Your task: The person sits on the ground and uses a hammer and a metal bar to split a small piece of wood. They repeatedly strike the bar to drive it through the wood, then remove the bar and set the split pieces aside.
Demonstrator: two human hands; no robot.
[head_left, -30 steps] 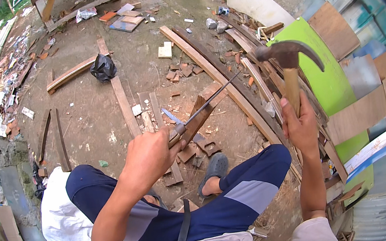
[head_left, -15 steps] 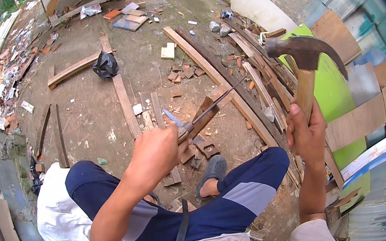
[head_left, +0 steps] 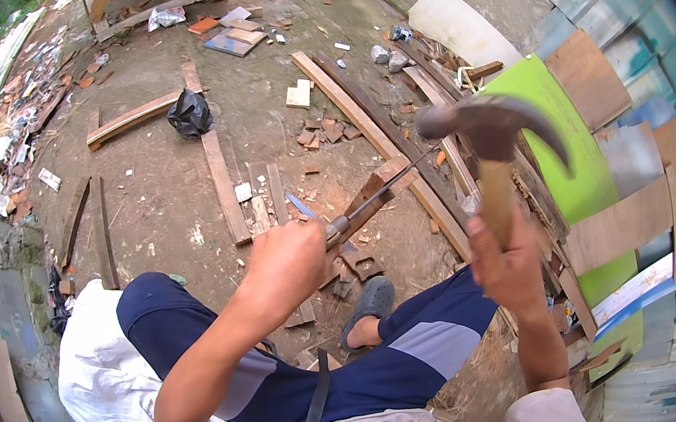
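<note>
My left hand (head_left: pixel 289 261) is closed round the wooden handle of a tool with a long, thin, dark metal shaft (head_left: pixel 378 191). This shaft slants up to the right, and its kind I cannot tell. A claw hammer (head_left: pixel 492 127) stands head up in my right hand (head_left: pixel 509 269), whose fingers wrap its wooden handle. The hammer is slightly blurred, its striking face turned left near the shaft's far end; the two look apart. Beyond the shaft lies a short brown wood block (head_left: pixel 371 187). Small notched wood pieces (head_left: pixel 363 264) lie below my left hand.
Long timber beams (head_left: pixel 359 113) lie on the ground ahead, beside a green panel (head_left: pixel 582 194) and plywood scraps on the right. A black plastic bag (head_left: pixel 189 113) rests on planks at the left. A blue saw blade (head_left: pixel 301 206) shows behind my left hand. White cloth (head_left: pixel 104 391) lies beside my left leg.
My right hand has swung the hammer left and slightly down, closer to the thin shaft. My left hand, with its tool, has shifted a little to the right.
</note>
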